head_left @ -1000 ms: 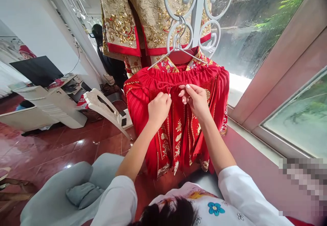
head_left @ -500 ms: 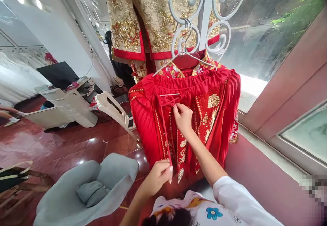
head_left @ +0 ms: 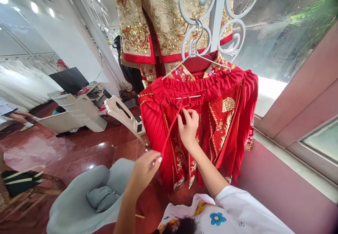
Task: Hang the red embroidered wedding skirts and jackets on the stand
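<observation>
A red pleated skirt with gold-embroidered panels hangs by its gathered waistband from a thin white hanger. A red cord runs from a loose looped tie at the waist down to the left. My left hand pinches the cord's lower length and holds it taut, out to the left of the skirt. Close below the loops, my right hand has its thumb and fingertips together at the cord. Its fingers partly hide the tie. Behind the waistband shows an embroidered red collar.
A beige gold-sequinned jacket hangs behind white scroll ironwork. At the lower left stands a grey armchair with a cushion. Beyond are a cream chair and a monitor. A window is at right; a person's legs show far left.
My left hand has swung left and up, drawing the cord from nearly vertical to a slant. My right hand stays by the loops, which look smaller. The view has shifted slightly left.
</observation>
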